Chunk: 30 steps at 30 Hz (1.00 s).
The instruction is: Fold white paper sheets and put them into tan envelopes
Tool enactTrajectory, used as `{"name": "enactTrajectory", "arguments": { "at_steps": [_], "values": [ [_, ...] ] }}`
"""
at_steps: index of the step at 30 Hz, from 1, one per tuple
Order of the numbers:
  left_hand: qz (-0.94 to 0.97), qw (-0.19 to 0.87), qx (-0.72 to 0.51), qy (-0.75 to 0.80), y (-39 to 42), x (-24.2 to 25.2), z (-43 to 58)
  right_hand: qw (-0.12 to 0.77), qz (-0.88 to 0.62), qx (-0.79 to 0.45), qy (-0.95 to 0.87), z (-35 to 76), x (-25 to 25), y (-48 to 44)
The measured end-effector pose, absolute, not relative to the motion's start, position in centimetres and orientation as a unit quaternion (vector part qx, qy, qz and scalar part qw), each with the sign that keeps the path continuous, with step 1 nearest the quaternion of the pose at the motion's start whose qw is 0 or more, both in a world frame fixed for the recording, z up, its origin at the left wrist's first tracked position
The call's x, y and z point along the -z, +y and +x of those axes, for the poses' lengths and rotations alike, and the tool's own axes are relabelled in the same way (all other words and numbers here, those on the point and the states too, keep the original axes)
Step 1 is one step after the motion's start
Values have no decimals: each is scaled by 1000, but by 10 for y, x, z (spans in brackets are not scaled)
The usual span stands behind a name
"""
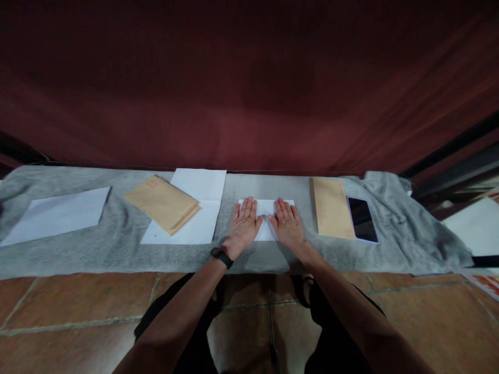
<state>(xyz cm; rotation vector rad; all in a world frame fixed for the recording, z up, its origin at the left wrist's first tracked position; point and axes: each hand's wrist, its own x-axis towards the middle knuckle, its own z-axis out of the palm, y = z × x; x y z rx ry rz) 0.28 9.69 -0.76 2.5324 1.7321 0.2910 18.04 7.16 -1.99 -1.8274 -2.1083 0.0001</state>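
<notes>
A small white sheet of paper point(266, 231), seemingly folded, lies on the grey cloth in front of me. My left hand point(245, 224) rests flat on its left part, fingers stretched out and pointing away from me. On the right part lies my right hand point(287, 223), palm down with its fingers extended. Both thumbs point inward and nearly meet near the paper's middle. The hands cover much of the sheet, so its folds are partly hidden.
Left of my hands, brown envelopes point(161, 202) lie across a creased white sheet point(202, 223). Farther left is more white paper point(58, 215). To the right are a brown envelope stack point(333, 208) and a phone point(362, 219). A dark red curtain point(249, 104) hangs behind the grey cloth point(125, 259).
</notes>
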Motion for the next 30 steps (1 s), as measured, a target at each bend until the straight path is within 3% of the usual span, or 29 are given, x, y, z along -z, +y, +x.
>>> {"name": "enactTrajectory", "arguments": {
  "at_steps": [23, 30],
  "values": [
    [784, -21, -99, 612, 93, -3, -20, 172, -679, 39, -713, 204, 26, 57],
    [854, 15, -142, 501, 49, -4, 12, 179, -642, -27, -745, 185, 10, 40]
  ]
}}
